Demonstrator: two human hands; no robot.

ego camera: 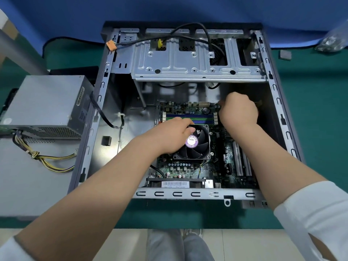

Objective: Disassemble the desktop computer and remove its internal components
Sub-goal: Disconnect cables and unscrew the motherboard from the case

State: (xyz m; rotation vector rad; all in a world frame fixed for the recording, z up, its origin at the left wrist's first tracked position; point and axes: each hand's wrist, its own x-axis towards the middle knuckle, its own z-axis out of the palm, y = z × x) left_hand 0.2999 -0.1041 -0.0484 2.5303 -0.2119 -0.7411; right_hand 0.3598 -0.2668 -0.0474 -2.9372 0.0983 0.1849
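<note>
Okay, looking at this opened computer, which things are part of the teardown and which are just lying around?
Part of the job:
- open grey metal computer case
- green motherboard
- black cooler fan with purple sticker, under the left hand
- right hand, at the board's far edge
- removed grey power supply box

Lying about:
- small grey square piece
- clear plastic bag
</note>
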